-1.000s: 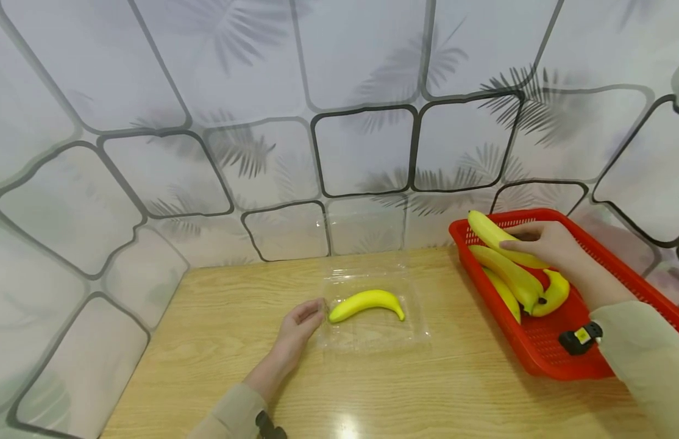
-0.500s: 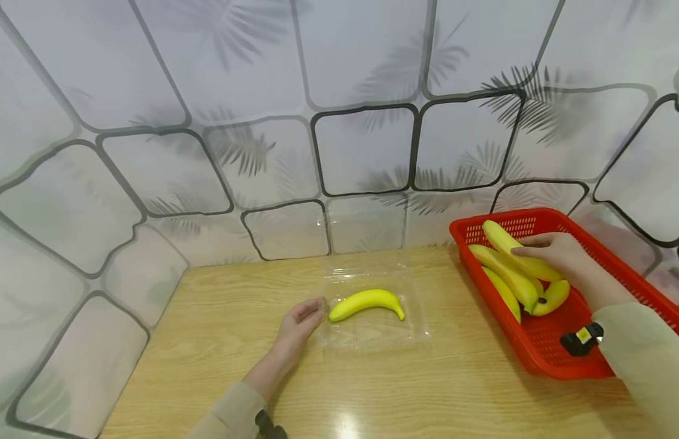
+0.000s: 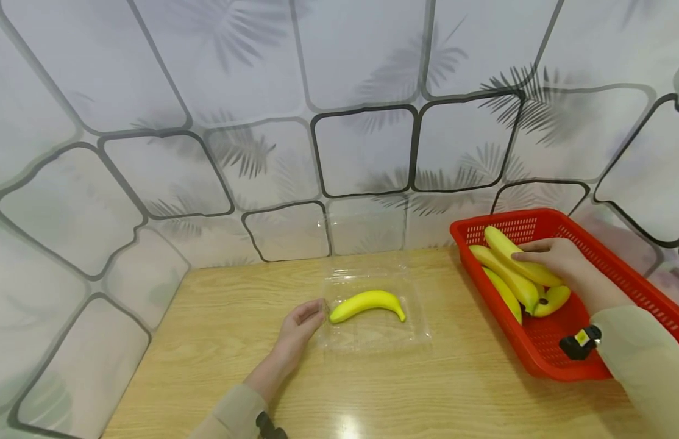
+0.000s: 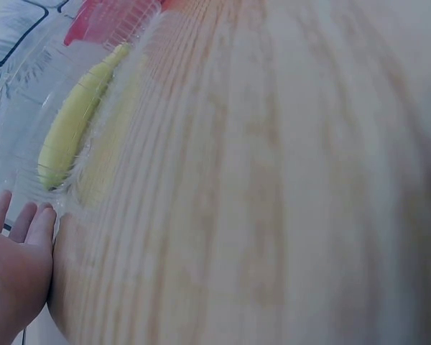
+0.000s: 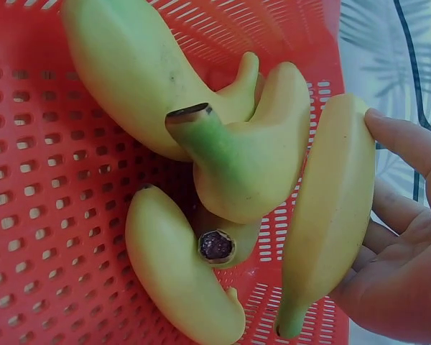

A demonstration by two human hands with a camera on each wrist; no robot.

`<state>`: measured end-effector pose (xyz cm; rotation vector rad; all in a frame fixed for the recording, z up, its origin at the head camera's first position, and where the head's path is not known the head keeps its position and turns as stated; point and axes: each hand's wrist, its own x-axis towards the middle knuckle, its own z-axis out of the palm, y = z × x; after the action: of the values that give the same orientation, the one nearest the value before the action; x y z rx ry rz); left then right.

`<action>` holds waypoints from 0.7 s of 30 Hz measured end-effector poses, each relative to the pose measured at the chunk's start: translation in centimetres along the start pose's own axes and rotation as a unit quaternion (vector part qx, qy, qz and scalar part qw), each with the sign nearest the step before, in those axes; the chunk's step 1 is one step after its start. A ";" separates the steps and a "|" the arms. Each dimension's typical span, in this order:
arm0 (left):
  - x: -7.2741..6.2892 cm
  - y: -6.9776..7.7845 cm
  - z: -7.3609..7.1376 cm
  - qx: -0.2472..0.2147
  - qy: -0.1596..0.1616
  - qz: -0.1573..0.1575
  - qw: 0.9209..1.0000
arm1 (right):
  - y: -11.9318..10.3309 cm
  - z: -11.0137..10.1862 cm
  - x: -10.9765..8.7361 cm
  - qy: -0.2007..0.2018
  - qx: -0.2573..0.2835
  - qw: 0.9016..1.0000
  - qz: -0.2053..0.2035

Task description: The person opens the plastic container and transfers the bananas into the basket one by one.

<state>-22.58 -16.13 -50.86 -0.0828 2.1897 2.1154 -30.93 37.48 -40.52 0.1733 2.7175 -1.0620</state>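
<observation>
In the head view my right hand (image 3: 559, 262) reaches into the red basket (image 3: 528, 360) and grips a yellow banana (image 3: 506, 250). The right wrist view shows this held banana (image 5: 330, 194) along the basket wall, a fingertip near its upper end. Other bananas (image 5: 230, 165) lie beside it in the basket. My left hand (image 3: 295, 332) rests at the left edge of a clear plastic clamshell box (image 3: 372, 338), its fingers loosely bent and touching the rim. One banana (image 3: 367, 303) lies inside that box. Its lid stands raised at the back.
A wooden table (image 3: 224, 317) carries the box and the basket. Patterned wall covering (image 3: 273, 164) rises behind and at both sides. The basket stands at the right, close to the back wall.
My right hand and its banana have shifted slightly right and lower into the basket, the banana turning a little steeper. The left hand and the box have stayed put.
</observation>
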 end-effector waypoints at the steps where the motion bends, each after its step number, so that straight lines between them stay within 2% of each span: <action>1: 0.0 0.0 0.0 0.001 0.000 -0.001 1.000 | 0.0 0.0 0.0 0.001 -0.002 1.000 -0.001; 6: -0.2 0.1 -0.1 0.000 -0.002 -0.002 1.000 | -0.2 0.1 -0.1 0.006 -0.011 1.000 -0.012; 15: -0.1 0.0 0.0 -0.003 0.001 -0.006 1.000 | -0.2 0.1 -0.2 -0.008 -0.005 1.000 0.005; 21: 0.0 0.0 -0.1 -0.001 -0.004 -0.002 1.000 | -0.3 0.1 -0.2 -0.001 -0.014 1.000 -0.005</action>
<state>-22.55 -16.21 -50.83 -0.0784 2.1827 2.1123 -30.77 37.14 -40.34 0.1547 2.7320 -1.0254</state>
